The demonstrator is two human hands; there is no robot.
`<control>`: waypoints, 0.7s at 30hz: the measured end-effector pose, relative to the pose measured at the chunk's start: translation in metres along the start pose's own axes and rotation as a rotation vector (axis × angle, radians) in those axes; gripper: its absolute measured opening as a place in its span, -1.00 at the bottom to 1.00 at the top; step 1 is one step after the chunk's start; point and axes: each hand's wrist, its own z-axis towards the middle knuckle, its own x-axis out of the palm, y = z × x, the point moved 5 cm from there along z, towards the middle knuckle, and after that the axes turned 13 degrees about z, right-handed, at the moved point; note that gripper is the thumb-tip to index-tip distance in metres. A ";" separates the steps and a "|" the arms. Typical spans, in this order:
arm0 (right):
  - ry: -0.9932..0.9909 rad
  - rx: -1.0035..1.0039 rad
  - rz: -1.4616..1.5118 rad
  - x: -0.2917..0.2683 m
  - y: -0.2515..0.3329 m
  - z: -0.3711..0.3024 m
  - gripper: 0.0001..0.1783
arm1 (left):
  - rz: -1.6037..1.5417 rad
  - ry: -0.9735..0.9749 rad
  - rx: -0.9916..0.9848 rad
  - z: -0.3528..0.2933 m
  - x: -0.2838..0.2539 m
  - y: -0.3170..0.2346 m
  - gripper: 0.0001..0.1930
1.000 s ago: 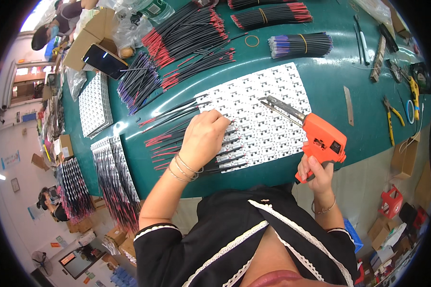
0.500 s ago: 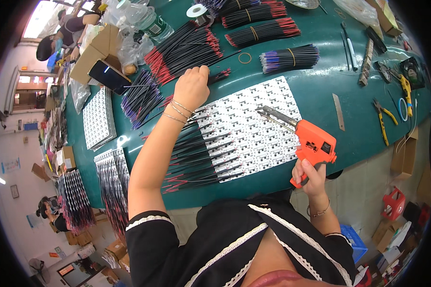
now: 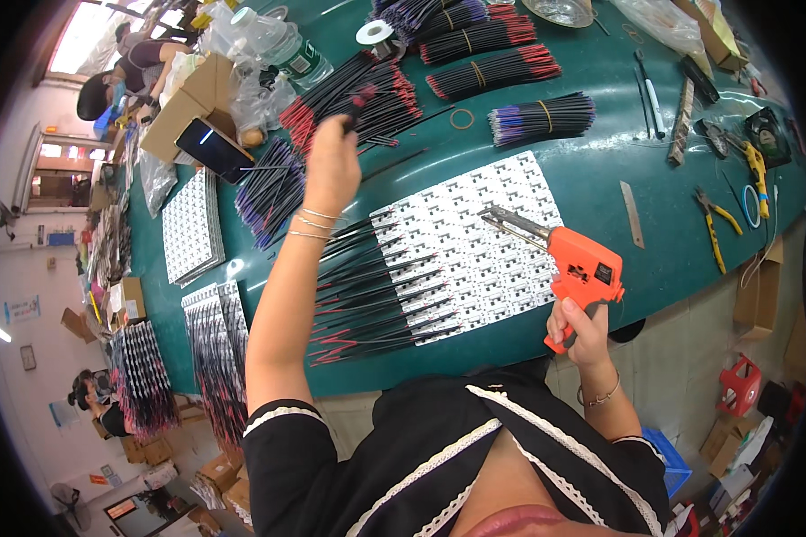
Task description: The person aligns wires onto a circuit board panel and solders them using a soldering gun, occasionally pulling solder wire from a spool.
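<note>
The board lies flat on the counter, black, red-ended wires laid in rows over its left edge. Beyond the board's far left corner, the left hand is raised, closed, it seems, on a blurred bunch of red-tipped wires. By the board's near right corner, the right hand is wrapped round the handle of the gun; its metal tip is over the board, contact unclear. The wires look light, thin and springy, best pinched mid-length. The board seems thin, perhaps easily bent, better held by its edges. The gun is probably heaviest, its handle the safe hold.
</note>
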 end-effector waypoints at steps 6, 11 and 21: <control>-0.008 -0.002 -0.062 -0.004 -0.002 -0.002 -0.64 | -0.408 -0.265 -0.211 0.009 -0.049 -0.004 -0.91; -0.021 -0.005 -0.077 0.001 0.001 -0.004 -0.64 | -0.605 -0.220 -0.288 -0.001 -0.033 0.001 -0.88; 0.028 -0.120 -0.007 0.015 0.019 0.004 -0.62 | -0.053 0.482 -0.158 -0.006 -0.059 -0.061 -0.84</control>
